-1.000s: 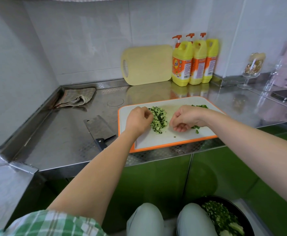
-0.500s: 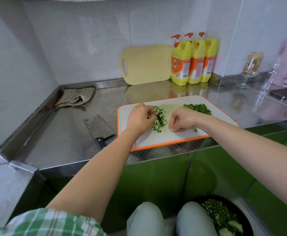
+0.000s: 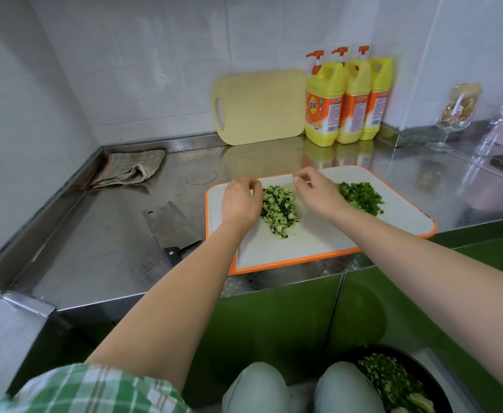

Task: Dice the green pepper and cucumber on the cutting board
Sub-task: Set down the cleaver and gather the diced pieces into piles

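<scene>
Steel cleaver [image 3: 169, 223] lies left of board [image 3: 318, 241]; left grip [image 3: 239, 202] and right grip [image 3: 318, 195] curl flanking cucumber dice [image 3: 280, 211]; contents cannot tell.

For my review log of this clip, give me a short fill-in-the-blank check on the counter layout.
1. The cleaver lies on the counter to the ____ of the orange-rimmed cutting board.
2. The pile between the left hand and the right hand is diced ____.
3. ____ yellow detergent bottles stand against the wall.
Missing words: left; cucumber; Three.
</scene>
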